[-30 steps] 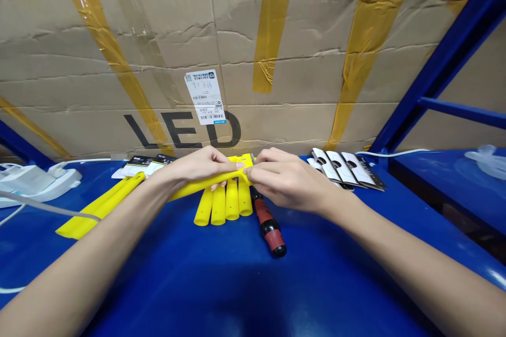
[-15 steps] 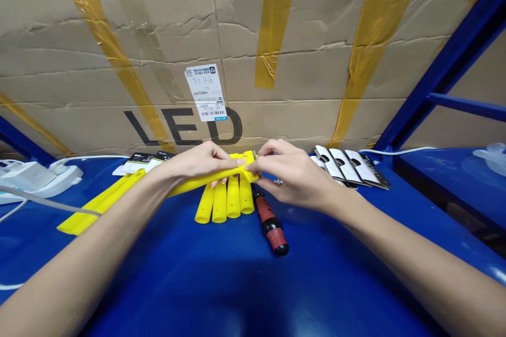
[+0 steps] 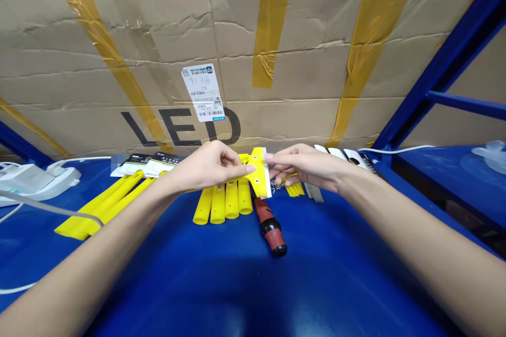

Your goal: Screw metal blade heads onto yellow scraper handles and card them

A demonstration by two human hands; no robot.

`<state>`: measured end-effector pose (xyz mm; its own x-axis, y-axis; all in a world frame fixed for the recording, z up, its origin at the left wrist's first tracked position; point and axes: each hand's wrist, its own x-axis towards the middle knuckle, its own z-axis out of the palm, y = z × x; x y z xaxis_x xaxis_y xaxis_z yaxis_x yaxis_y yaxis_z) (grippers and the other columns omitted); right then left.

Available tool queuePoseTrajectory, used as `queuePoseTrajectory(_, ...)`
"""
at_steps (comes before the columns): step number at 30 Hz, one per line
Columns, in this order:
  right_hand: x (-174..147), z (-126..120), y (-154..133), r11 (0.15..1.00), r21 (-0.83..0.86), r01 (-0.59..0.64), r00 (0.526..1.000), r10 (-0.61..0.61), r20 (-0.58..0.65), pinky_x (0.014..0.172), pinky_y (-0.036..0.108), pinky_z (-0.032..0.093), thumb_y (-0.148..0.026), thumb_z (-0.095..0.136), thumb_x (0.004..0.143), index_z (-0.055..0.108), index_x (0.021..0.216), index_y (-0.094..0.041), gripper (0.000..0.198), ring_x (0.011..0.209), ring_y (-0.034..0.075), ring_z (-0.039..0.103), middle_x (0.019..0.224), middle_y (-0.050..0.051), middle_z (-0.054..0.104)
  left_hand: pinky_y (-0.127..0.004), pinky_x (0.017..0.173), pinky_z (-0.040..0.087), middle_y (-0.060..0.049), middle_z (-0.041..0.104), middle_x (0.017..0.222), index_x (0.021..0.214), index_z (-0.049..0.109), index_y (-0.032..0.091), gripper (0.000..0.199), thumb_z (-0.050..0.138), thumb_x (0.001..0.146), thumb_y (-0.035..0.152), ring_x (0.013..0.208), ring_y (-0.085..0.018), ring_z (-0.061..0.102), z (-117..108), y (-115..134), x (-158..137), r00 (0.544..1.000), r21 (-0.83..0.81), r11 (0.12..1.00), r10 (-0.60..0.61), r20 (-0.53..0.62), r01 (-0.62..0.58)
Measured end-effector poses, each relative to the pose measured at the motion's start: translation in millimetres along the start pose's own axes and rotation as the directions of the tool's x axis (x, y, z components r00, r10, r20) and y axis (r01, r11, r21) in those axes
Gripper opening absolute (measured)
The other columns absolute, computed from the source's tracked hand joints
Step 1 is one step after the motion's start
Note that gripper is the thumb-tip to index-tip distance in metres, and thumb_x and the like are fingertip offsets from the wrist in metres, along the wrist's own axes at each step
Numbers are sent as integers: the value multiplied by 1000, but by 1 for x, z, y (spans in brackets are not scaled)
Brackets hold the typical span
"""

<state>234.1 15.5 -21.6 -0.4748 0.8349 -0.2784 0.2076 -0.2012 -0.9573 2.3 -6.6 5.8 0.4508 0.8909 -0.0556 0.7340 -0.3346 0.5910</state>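
Yellow plastic is showing between our hands, where we are holding a T-shaped scraper (image 3: 259, 174) above the tabletop. Our left hand (image 3: 213, 167) is closing thumb and fingers around the scraper's neck, the thumb lying on its head. Our right hand (image 3: 310, 166) is hanging half open, its fingers loosely curled and its thumb tip meeting the top of the pale blade strip (image 3: 268, 181); we cannot tell whether it is gripping that edge. Two small holes are facing us on the scraper's head.

Just below, four yellow tubular handles (image 3: 232, 202) are lying side by side, and beside them a red-and-black tool handle (image 3: 271, 229) is pointing towards us. Under our right fingers, small silver screws (image 3: 278, 186), short yellow strips (image 3: 293, 186) and grey strips (image 3: 315, 193) are resting on the blue tabletop (image 3: 221, 284). Folded white cards (image 3: 336, 152) are peeking out behind that hand.

Farther left, long yellow pieces (image 3: 90, 208) are lying near printed black-and-white cards (image 3: 134, 162), with a white power strip (image 3: 65, 184) beyond. A taped cardboard box (image 3: 308, 73) lettered "LED" is standing behind everything, wearing a white label (image 3: 204, 92), and a blue metal frame (image 3: 429, 81) is slanting up at right.
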Motion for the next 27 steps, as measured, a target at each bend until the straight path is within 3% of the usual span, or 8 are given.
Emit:
queuePoseTrajectory(3,0,2,3,998,55,-18,999,16,35,60,17,53,-32,90,66,74,73,-16,25,61,8,63,68,2,71,-23,46,32,3,51,52,66,64,17,34,68,81,47,48,-11,46,8,6,2,998,17,1000,4,-58,-3)
queuePoseTrajectory(8,1,2,5,999,47,23,999,-25,36,60,18,53,-30,92,61,73,67,-14,25,56,6,59,63,-1,66,-24,48,35,4,56,53,78,60,19,31,70,81,48,48,-11,46,19,8,4,986,58,997,63,-154,-55)
queuePoseTrajectory(11,2,-3,5,999,34,30,999,-31,34,60,18,53,-30,93,57,72,64,-14,27,56,6,59,62,-1,65,-27,58,45,-2,69,78,98,60,19,33,71,82,46,62,-16,59,20,5,1,955,151,970,219,-199,-191)
queuePoseTrajectory(13,2,-7,5,999,42,23,999,-24,27,61,18,53,-29,94,53,71,63,-14,29,56,6,59,62,-2,66,-32,75,51,-11,68,115,116,60,20,37,70,85,40,89,-22,66,20,4,-2,905,246,902,398,-152,-356)
queuePoseTrajectory(16,2,-14,5,999,42,25,999,-27,44,60,18,51,-27,95,51,72,66,-14,30,55,6,58,60,-3,65,-40,99,48,-11,40,157,133,59,30,43,56,93,17,126,-28,57,20,1,-7,823,324,778,567,3,-538)
queuePoseTrajectory(18,2,-18,5,999,27,30,998,-32,59,60,18,51,-27,94,53,72,68,-14,29,56,6,58,60,-2,65,-42,104,46,-5,30,165,135,59,35,53,48,92,6,135,-29,52,21,0,-8,807,345,745,587,71,-572)
queuePoseTrajectory(23,0,-23,3,999,24,47,996,-49,77,62,19,50,-27,93,55,73,70,-14,28,58,6,58,62,-2,66,-46,100,51,-6,34,163,131,64,30,55,48,88,-1,131,-33,56,24,1,-4,820,398,729,559,123,-557)
queuePoseTrajectory(27,-2,-25,0,1000,18,20,998,-21,59,63,20,50,-32,94,56,72,69,-14,31,58,7,58,63,-2,66,-44,100,52,-8,33,163,128,65,28,53,47,88,-2,131,-32,57,24,1,-4,798,397,710,592,110,-582)
